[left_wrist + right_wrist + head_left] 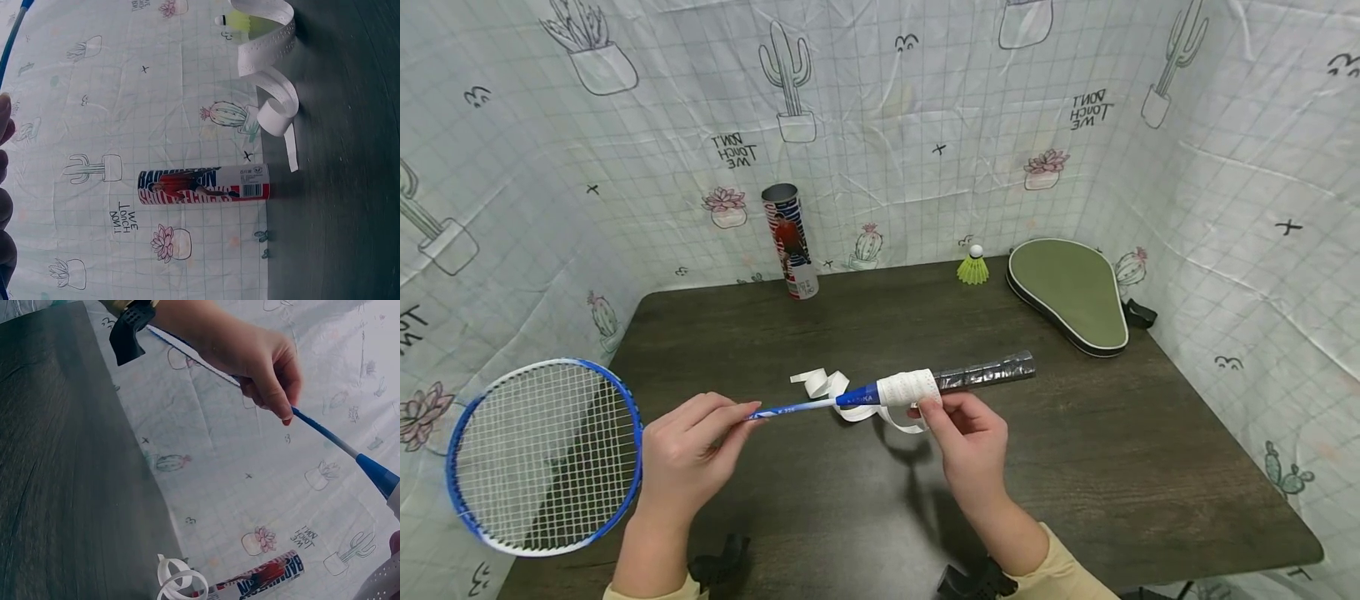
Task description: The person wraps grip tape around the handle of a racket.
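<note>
Racket (pixel 859 395) held above desk (pixel 1112 467); left grip (pixel 696 442) pinching its shaft (pixel 811 406); right grip (pixel 966 442) pinching white tape (pixel 906 388), partly wound round the racket's handle (pixel 988 372); shuttlecock tube (pixel 790 242) standing on desk beyond the racket.

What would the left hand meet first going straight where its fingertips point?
Probably the blue tapered cone, along the thin blue-and-white shaft the left hand pinches; the curled white tape seems behind, depth unclear.

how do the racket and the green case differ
The racket is gripped by the left hand; the green case rests on the table. The racket has a strung head; the green case has a solid face. Both show some white.
</note>
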